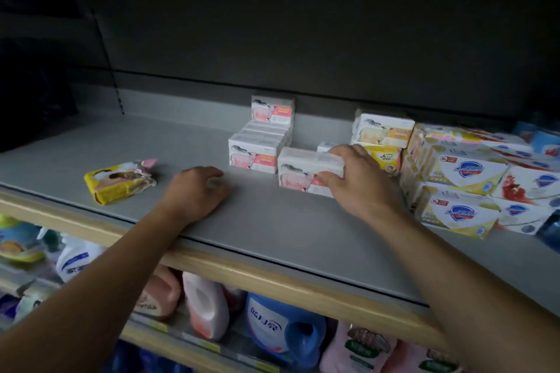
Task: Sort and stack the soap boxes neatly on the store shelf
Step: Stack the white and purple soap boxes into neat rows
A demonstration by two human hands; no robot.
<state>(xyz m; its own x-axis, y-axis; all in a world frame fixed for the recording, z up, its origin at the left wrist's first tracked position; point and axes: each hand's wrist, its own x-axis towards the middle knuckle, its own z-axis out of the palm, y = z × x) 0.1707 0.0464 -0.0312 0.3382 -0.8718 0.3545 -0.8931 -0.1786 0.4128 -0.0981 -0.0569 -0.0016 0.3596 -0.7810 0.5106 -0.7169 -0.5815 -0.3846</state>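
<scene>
— Grey shelving in a dim store aisle: what sits on the shelf [272, 239]?

— Soap boxes, mostly toward the right; a row of pink-and-white boxes [257, 151] runs back toward the rear wall, with one more pink box [272, 109] standing on top at the back; to the right, a yellow-and-white box [383, 129] rests on a smaller yellow box [383, 157]; at the far right, white packs with a blue shield logo [466, 188] are stacked in layers.

— And the hands?

— The right hand [354, 179] grips a pink-and-white soap box [303, 171] by its right end, thumb on the front face and fingers curled over the top; the box sits on the shelf just in front and to the right of the pink row, near it; whether they touch I cannot tell. The left hand [197, 191] rests on the bare shelf surface with fingers loosely curled, holding nothing, its forearm crossing the wooden front edge [242, 274].

— Anything lying apart?

— A crumpled yellow soap packet [119, 180] lies on its own at the left, well apart from the boxes and near the left hand.

— Below?

— Detergent bottles on the lower shelf; a blue jug [281, 330] beside pink bottles [206, 306]; the labels are too blurred to read.
</scene>
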